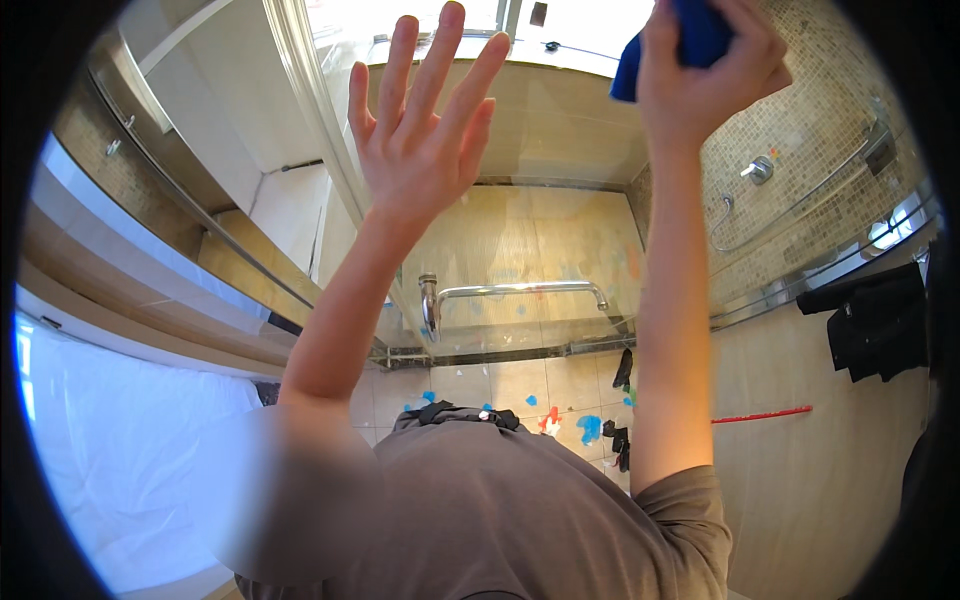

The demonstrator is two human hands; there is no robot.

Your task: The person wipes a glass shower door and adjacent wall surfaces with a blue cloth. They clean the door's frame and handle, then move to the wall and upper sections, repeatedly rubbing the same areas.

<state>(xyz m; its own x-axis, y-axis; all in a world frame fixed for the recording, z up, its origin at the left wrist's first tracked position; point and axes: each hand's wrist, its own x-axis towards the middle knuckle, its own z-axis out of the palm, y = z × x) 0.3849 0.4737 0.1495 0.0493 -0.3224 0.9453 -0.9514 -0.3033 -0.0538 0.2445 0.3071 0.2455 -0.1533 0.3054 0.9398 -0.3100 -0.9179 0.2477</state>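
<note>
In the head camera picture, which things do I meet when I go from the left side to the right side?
White sheet → left hand, spread open → metal door handle → right hand with a blue cloth in its grip → shower tap → black clothes.

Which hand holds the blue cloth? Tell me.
The right hand: it is shut around the blue cloth high against the glass door, while the left hand is open, fingers spread, holding nothing.
</note>
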